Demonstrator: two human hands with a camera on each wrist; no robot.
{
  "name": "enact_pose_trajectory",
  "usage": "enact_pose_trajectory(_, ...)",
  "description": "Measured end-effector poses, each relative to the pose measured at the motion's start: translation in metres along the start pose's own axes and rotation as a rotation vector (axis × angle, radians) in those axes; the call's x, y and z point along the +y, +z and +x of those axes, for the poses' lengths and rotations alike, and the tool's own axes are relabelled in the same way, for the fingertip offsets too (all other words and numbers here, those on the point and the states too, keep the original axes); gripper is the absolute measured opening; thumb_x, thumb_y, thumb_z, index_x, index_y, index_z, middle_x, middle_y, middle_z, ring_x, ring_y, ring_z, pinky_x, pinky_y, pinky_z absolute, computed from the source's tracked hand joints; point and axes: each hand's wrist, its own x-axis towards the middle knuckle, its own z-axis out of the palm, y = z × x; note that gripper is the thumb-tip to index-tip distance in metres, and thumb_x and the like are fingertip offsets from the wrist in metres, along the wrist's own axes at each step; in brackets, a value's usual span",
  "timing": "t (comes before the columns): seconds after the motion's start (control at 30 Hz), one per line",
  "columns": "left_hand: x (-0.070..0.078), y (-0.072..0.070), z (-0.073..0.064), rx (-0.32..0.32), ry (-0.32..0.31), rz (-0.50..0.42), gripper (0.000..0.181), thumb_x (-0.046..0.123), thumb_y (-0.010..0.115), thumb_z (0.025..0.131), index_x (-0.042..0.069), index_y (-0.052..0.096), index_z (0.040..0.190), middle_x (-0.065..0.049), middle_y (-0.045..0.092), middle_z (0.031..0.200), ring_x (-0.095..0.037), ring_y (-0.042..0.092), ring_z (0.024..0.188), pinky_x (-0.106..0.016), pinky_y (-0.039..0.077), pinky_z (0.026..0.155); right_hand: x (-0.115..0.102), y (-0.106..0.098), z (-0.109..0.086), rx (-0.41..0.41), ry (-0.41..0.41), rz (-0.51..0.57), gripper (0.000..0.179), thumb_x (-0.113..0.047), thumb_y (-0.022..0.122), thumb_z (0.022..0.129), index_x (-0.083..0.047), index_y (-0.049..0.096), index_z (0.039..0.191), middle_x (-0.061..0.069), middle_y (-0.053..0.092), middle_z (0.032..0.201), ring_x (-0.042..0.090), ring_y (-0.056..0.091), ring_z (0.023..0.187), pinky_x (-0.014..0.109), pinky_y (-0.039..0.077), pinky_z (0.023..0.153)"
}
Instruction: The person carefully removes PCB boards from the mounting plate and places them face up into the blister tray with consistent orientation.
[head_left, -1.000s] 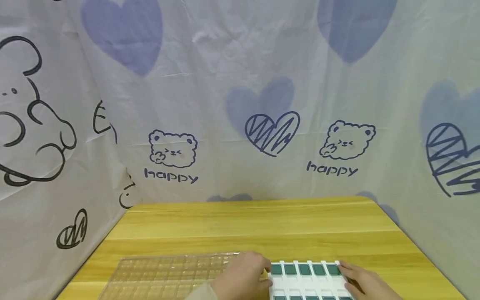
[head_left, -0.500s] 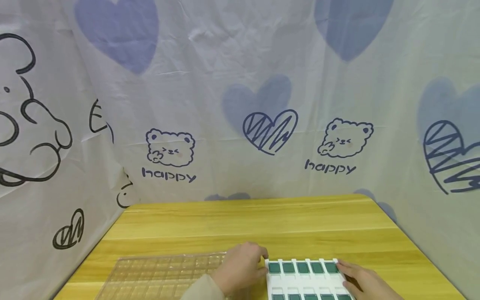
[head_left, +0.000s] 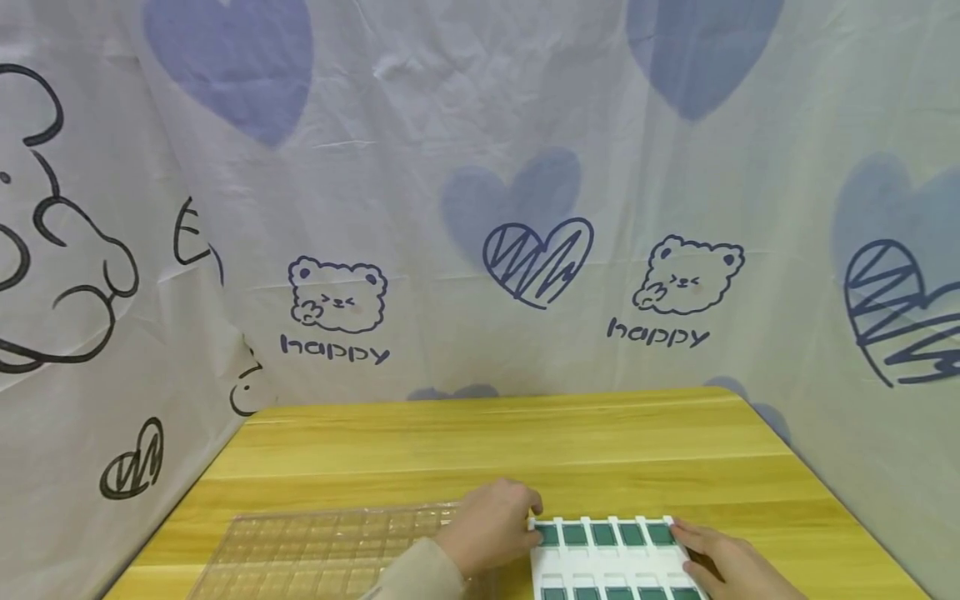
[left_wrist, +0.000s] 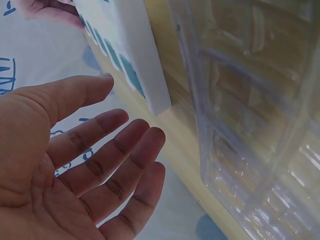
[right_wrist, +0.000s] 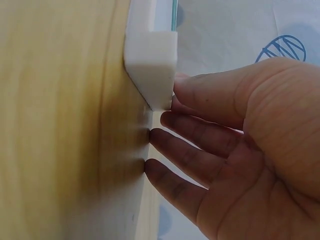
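Note:
A white tray (head_left: 592,563) with rows of green rectangular panels lies on the table between my hands; its near part runs out of the head view. By its far left corner is my left hand (head_left: 491,525). In the left wrist view that hand's fingers (left_wrist: 142,145) are loosely spread and look apart from the tray's white end. My right hand (head_left: 731,562) holds the tray's right edge near the far corner. Seen from the right wrist, the thumb presses the white side, while the index finger is mostly hidden. The other fingers (right_wrist: 185,152) extend below the corner.
A clear plastic tray (head_left: 322,546) with a grid of compartments lies left of the white tray, partly behind the left forearm. The wooden table (head_left: 510,442) ends at a patterned cloth (head_left: 450,358) at the back and sides.
The left hand has moved slightly farther from me along the white tray's left end. The right hand keeps its place on the right edge. The head view has shifted a little.

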Motion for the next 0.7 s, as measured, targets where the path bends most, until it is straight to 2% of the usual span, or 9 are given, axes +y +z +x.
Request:
enact_pose_trajectory(0.13, 0.002, 0.005, 0.004, -0.001, 0.009, 0.043, 0.02, 0.024, 0.088, 0.085, 0.019, 0.083, 0.104, 0.008, 0.08, 0.099, -0.003, 0.069, 0.08, -0.023, 0.054, 0.062, 0.002, 0.0, 0.0, -0.002, -0.023, -0.018, 0.059, -0.017, 0.068, 0.105, 0.015, 0.049, 0.151, 0.037, 0.052, 0.154, 0.059, 0.054, 0.136, 0.057, 0.056, 0.101)
enact_pose_trajectory(0.27, 0.004, 0.008, 0.007, -0.003, -0.001, 0.097, 0.02, 0.024, 0.089, 0.083, 0.021, 0.083, 0.102, 0.009, 0.078, 0.097, -0.007, 0.07, 0.081, -0.027, 0.053, 0.06, 0.003, 0.0, 0.0, -0.002, -0.036, -0.022, 0.059, -0.017, 0.068, 0.105, 0.015, 0.048, 0.151, 0.037, 0.052, 0.154, 0.059, 0.054, 0.136, 0.057, 0.056, 0.101)
enact_pose_trajectory(0.37, 0.006, 0.009, 0.009, -0.02, -0.017, 0.102, 0.021, 0.025, 0.089, 0.083, 0.022, 0.083, 0.103, 0.009, 0.078, 0.098, -0.006, 0.07, 0.082, -0.026, 0.053, 0.059, 0.003, -0.001, 0.0, 0.002, -0.044, -0.025, 0.059, -0.016, 0.068, 0.104, 0.015, 0.049, 0.151, 0.038, 0.052, 0.153, 0.059, 0.056, 0.135, 0.055, 0.057, 0.099)
enact_pose_trajectory(0.53, 0.007, 0.011, 0.011, -0.051, -0.04, 0.081, 0.019, 0.024, 0.089, 0.084, 0.021, 0.084, 0.102, 0.01, 0.075, 0.095, -0.002, 0.061, 0.075, -0.025, 0.048, 0.057, 0.004, 0.0, 0.002, 0.009, -0.034, -0.036, 0.059, -0.016, 0.069, 0.104, 0.014, 0.05, 0.151, 0.036, 0.054, 0.153, 0.058, 0.057, 0.135, 0.055, 0.057, 0.099)
enact_pose_trajectory(0.7, 0.008, 0.013, 0.012, -0.058, -0.038, 0.059, 0.008, 0.021, 0.088, 0.083, 0.021, 0.081, 0.087, 0.012, 0.064, 0.081, -0.003, 0.044, 0.064, -0.025, 0.039, 0.051, 0.012, 0.003, 0.005, 0.003, -0.027, -0.082, 0.06, -0.022, 0.068, 0.105, 0.01, 0.05, 0.152, 0.033, 0.054, 0.155, 0.055, 0.058, 0.135, 0.049, 0.059, 0.099)
